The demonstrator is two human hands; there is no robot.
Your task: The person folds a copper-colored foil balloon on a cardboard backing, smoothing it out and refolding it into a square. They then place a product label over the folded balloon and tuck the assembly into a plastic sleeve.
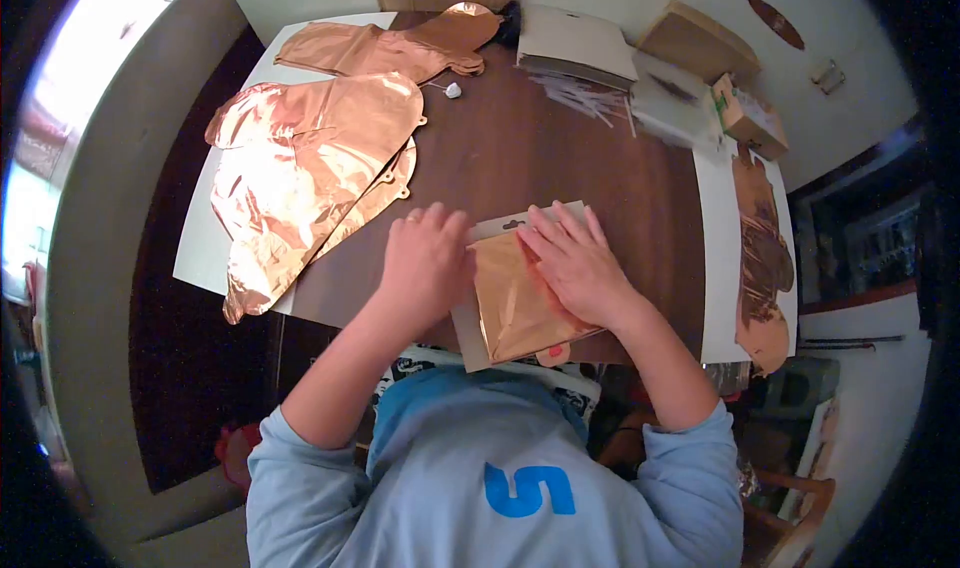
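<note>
Brown tabletop (pixel 500 148), copper foil pieces (pixel 310 158), golden packet (pixel 508 293)

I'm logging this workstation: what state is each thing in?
Square gold foil piece: folded
Grey rectangular card: partly covered by foil
Large copper foil pieces, left: flat, overlapping
Long copper foil piece, right: wrinkled
Thin whitish sticks: loosely piled
Left hand: curled
Right hand: flat over gold foil

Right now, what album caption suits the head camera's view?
Right hand laid over folded golden foil, left hand alongside, shiny foil shapes on the table.
</note>
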